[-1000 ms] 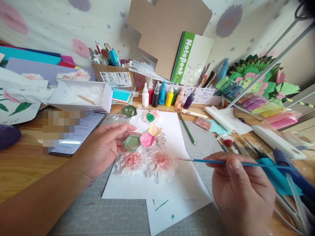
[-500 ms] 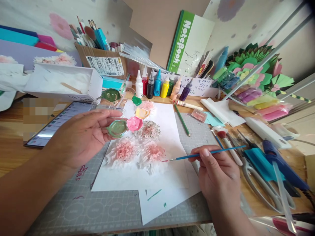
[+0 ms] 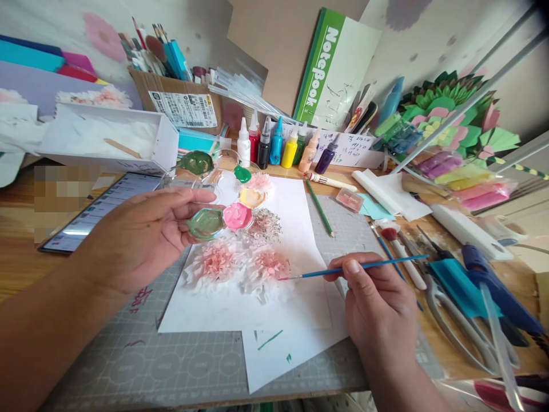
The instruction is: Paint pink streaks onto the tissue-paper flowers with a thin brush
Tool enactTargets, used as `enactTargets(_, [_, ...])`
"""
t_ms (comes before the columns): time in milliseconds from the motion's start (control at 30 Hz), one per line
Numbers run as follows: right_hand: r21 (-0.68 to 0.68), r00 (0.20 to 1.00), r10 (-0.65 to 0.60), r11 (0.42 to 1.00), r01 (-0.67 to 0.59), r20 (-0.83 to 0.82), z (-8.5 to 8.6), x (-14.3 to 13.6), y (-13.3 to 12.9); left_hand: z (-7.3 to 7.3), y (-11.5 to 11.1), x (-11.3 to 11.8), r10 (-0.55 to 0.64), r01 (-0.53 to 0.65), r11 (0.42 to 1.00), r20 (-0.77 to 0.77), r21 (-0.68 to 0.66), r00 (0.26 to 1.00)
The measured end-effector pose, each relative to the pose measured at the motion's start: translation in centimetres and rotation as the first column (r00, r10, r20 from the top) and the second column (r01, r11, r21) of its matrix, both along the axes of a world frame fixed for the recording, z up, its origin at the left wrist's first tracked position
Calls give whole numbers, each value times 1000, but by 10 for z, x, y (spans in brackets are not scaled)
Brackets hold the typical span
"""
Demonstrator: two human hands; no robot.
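My left hand [image 3: 141, 234] is closed on the edge of a clear paint palette [image 3: 206, 222], held up above the paper. Its round wells carry dark green, bright green, yellow, pink and greyish-green paint. Between the thumb and fingers of my right hand [image 3: 380, 303] is a thin blue paintbrush [image 3: 343, 269], its reddish tip at the right edge of a white and pink paper flower [image 3: 268, 269]. Left of that flower lies another similar one [image 3: 217, 260]. Behind them a dark-speckled flower [image 3: 262, 226] and a paler one are partly hidden by the palette. White paper sheets [image 3: 206, 317] lie under the flowers.
Several paint bottles [image 3: 277, 143] line the back. A phone [image 3: 86, 229] lies left, near a white box [image 3: 107, 134]. On the right are scissors [image 3: 454, 320], a glue gun [image 3: 497, 280] and a makeup brush [image 3: 405, 257]. A green pencil [image 3: 319, 209] rests on the grey cutting mat [image 3: 171, 366].
The brush in my right hand has shifted slightly left, its tip now against the flower's edge. My left hand and the palette stay nearly still; the view has shifted a little.
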State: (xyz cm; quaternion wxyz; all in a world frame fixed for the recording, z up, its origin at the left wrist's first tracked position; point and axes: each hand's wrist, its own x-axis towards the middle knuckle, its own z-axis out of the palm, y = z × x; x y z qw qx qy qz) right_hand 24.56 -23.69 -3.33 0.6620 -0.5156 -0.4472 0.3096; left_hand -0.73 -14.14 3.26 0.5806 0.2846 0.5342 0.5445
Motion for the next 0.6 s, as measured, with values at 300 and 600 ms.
enactTargets(300, [-21,999,-2,1000,3,39,1,-1,-1,-4,0,-3,-15,15,1000,18,11,1000])
enactTargets(600, [-33,1000,-17,999,18,24,0,1,-1,-3,1,-4,-18,18,1000,7,10,1000])
